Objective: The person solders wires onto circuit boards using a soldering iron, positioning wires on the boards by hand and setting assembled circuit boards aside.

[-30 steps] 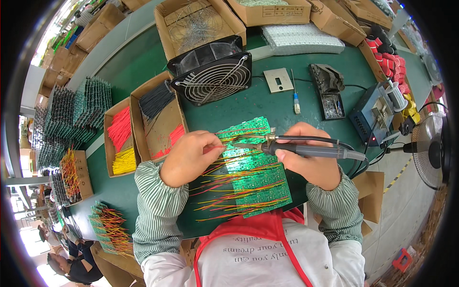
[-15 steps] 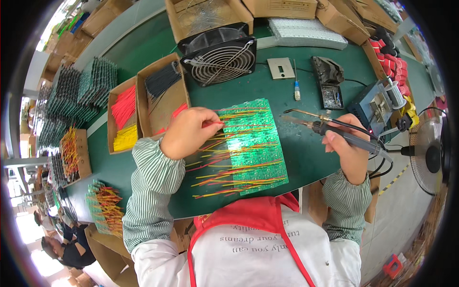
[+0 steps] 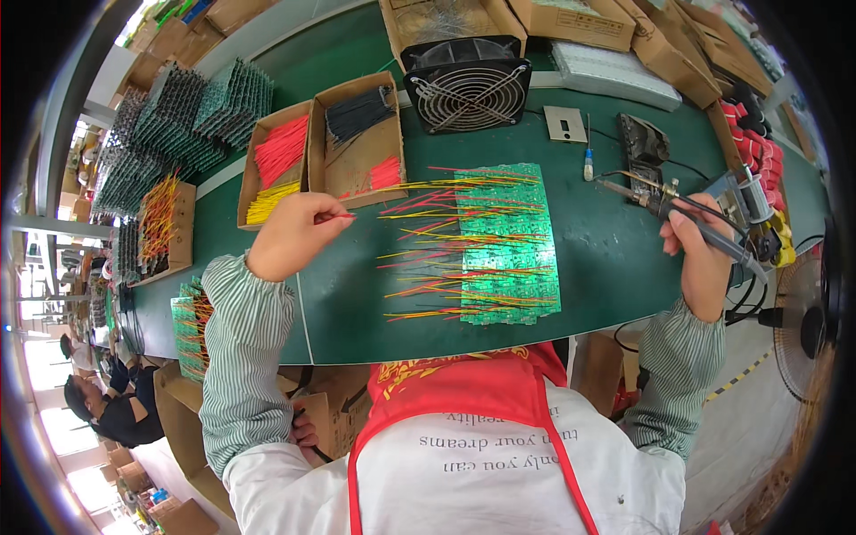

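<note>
My left hand [image 3: 299,234] is closed in a pinch on a short red wire [image 3: 343,217], left of the circuit boards and just below the cartons of wires. In my right hand [image 3: 700,245] is a soldering iron [image 3: 711,234], held in wrapped fingers, with its tip and a thin brass tube pointing left, off the boards. Between the hands lies a panel of green circuit boards [image 3: 510,245] on the table. Rows of red and yellow wires [image 3: 419,259] stretch across the panel and stick out past its left edge.
Cartons hold red wires [image 3: 282,150], yellow wires [image 3: 272,203] and black wires [image 3: 358,114]. Behind stands a black fan [image 3: 468,96]. A screwdriver [image 3: 588,160] and a solder spool [image 3: 756,198] lie at right. Stacked boards [image 3: 169,116] stand left. Another person's hand [image 3: 304,430] shows below the table.
My left hand has moved left, away from the boards, with the red wire. The soldering iron has shifted right, farther from the panel. The whole view has also shifted.
</note>
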{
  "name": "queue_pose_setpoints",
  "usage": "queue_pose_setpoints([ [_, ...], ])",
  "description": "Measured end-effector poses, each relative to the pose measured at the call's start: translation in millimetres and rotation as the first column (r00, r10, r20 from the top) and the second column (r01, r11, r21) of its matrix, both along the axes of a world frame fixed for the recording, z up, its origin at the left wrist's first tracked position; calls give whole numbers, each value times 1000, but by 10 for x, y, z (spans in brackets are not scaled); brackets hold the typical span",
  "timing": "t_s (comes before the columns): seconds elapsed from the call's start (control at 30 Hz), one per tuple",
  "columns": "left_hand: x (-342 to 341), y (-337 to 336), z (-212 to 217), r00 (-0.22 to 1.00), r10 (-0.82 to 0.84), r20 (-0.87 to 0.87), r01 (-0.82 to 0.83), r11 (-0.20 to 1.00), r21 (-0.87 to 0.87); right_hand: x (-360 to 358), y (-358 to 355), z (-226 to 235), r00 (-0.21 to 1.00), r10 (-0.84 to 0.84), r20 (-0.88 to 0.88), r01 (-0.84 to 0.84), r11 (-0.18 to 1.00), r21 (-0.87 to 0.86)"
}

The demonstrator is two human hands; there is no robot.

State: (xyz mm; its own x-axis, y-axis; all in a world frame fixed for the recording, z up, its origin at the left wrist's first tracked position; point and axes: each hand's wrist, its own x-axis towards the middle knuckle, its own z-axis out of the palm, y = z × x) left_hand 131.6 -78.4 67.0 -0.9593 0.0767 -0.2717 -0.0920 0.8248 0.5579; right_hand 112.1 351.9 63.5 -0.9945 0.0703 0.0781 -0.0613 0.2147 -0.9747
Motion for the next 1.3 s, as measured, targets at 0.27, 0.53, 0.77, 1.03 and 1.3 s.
queue_pose_setpoints([
  [0.27, 47, -224, 64, 994, 74, 85, -83, 990, 110, -22, 242, 156, 999, -32, -34, 33, 998, 47],
  [0.53, 191, -525, 110, 990, 116, 77, -120, 992, 48, -109, 607, 219, 999, -32, -24, 34, 994, 108],
  [0.77, 245, -514, 134, 988, 131, 77, -136, 989, 61, -112, 653, 201, 996, -79, -51, 81, 996, 40],
  [1.03, 264, -397, 170, 991, 116, 60, -121, 988, 100, -194, 599, 152, 997, -46, -55, 47, 999, 27],
  [1.3, 253, -323, 123, 994, 89, 60, -96, 988, 117, -191, 594, 106, 997, -43, -68, 44, 999, 8],
])
